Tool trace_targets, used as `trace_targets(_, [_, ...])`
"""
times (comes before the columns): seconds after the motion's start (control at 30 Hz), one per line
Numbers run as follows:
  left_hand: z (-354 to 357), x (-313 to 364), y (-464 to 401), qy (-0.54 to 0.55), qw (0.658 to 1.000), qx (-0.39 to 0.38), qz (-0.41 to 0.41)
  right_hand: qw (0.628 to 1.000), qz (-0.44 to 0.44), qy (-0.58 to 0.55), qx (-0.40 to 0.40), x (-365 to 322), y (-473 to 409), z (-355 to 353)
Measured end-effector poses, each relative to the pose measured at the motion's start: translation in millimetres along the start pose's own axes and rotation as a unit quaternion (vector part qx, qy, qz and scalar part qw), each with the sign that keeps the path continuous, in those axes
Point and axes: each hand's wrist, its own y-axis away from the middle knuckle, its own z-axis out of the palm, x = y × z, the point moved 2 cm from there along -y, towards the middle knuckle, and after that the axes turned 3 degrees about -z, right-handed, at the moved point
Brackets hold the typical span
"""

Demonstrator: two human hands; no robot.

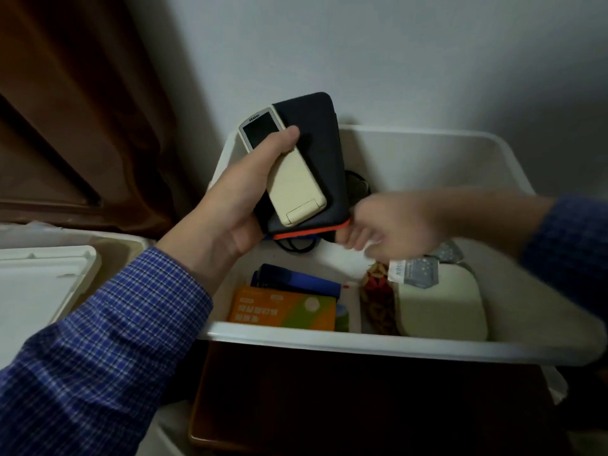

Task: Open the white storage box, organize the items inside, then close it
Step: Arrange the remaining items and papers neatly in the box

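White storage box [388, 345] open at centre, lid [42, 284] off to the left. Our left hand [230, 205] grips a cream remote [289, 179] stacked on a dark pouch [316, 143]: rigid on soft, likely slippery, so we'd pinch both edges. Right hand [394, 225] blurred at the pouch's corner; grip unclear. Inside: orange packet [283, 309] near left, cream case [441, 304] right, cables far.

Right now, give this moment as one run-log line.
box open | left hand holds remote, dark pouch | right hand blurred, above box
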Motion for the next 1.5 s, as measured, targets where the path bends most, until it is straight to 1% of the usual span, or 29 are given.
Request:
trace_targets(0.1, [1,-3,0,-0.041,0.998,-0.026,-0.039,0.993,0.047,-0.072,0.083,30,37,-29])
trace_targets(0.13, [2,-5,0,-0.062,0.996,-0.027,-0.053,0.99,0.06,-0.074,0.102,38,45,-30])
trace_targets(0.2, [4,-9,1,-0.102,0.991,-0.025,-0.081,0.992,0.072,-0.031,0.099,49,56,-17])
trace_targets(0.3, [11,-17,4,-0.16,0.98,-0.016,-0.116,0.996,0.07,0.007,0.058,57,63,11])
trace_targets(0.33, [16,-20,5,-0.174,0.977,-0.016,-0.123,0.996,0.067,0.005,0.065,59,63,16])
trace_targets(0.37, [20,-22,6,-0.184,0.975,-0.017,-0.126,0.993,0.069,-0.028,0.086,61,61,17])
trace_targets(0.4, [26,-25,6,-0.188,0.974,-0.015,-0.128,0.983,0.085,-0.117,0.114,61,60,15])
trace_targets(0.43, [31,-28,7,-0.189,0.973,-0.013,-0.13,0.954,0.105,-0.242,0.142,61,58,13])
trace_targets(0.47, [37,-31,7,-0.189,0.973,-0.012,-0.13,0.904,0.122,-0.375,0.162,58,56,12])
trace_targets(0.5, [42,-33,6,-0.187,0.973,-0.015,-0.131,0.855,0.128,-0.471,0.178,55,54,9])
trace_targets(0.53, [47,-35,5,-0.183,0.974,-0.02,-0.133,0.826,0.127,-0.517,0.187,53,52,6])
trace_targets(0.57, [51,-35,4,-0.178,0.974,-0.027,-0.138,0.806,0.124,-0.548,0.188,51,49,4])
trace_targets(0.63, [57,-35,2,-0.174,0.971,-0.05,-0.154,0.788,0.117,-0.567,0.209,49,46,-2])
trace_targets(0.7, [60,-33,0,-0.18,0.967,-0.075,-0.166,0.796,0.115,-0.545,0.237,53,44,-6])
trace_targets(0.77, [61,-33,-1,-0.189,0.965,-0.081,-0.165,0.811,0.094,-0.527,0.235,56,43,-9])
trace_targets(0.8, [60,-33,-1,-0.19,0.966,-0.077,-0.16,0.809,0.084,-0.535,0.228,57,42,-10])
trace_targets(0.83, [60,-32,-1,-0.187,0.968,-0.07,-0.154,0.801,0.084,-0.552,0.218,58,41,-11])
trace_targets(0.9, [57,-30,-2,-0.162,0.976,-0.052,-0.137,0.77,0.112,-0.594,0.205,66,43,-11])
trace_targets(0.93, [56,-29,-3,-0.139,0.981,-0.044,-0.128,0.773,0.122,-0.586,0.21,70,45,-10])
trace_targets(0.97, [55,-27,-4,-0.114,0.985,-0.037,-0.121,0.811,0.123,-0.53,0.213,75,48,-8])
trace_targets(1.0, [54,-25,-5,-0.094,0.988,-0.032,-0.115,0.874,0.117,-0.428,0.198,78,51,-4])
trace_targets(1.03, [52,-24,-6,-0.084,0.99,-0.028,-0.11,0.931,0.108,-0.309,0.161,76,53,2])
trace_targets(1.07, [51,-24,-7,-0.086,0.99,-0.025,-0.106,0.968,0.093,-0.205,0.108,73,53,10])
trace_targets(1.1, [51,-25,-7,-0.093,0.99,-0.021,-0.103,0.984,0.09,-0.141,0.061,71,52,19])
trace_targets(1.13, [50,-26,-8,-0.102,0.989,-0.019,-0.101,0.989,0.092,-0.104,0.042,70,52,24])
trace_targets(1.2, [50,-29,-9,-0.109,0.989,-0.013,-0.102,0.989,0.101,-0.072,0.082,71,48,23])
trace_targets(1.27, [50,-30,-10,-0.107,0.989,-0.01,-0.099,0.983,0.101,-0.108,0.111,74,47,16])
trace_targets(1.37, [49,-30,-11,-0.098,0.991,-0.01,-0.094,0.985,0.085,-0.131,0.074,70,44,19])
trace_targets(1.5, [48,-27,-11,-0.086,0.993,-0.002,-0.083,0.992,0.097,-0.062,0.057,68,34,34])
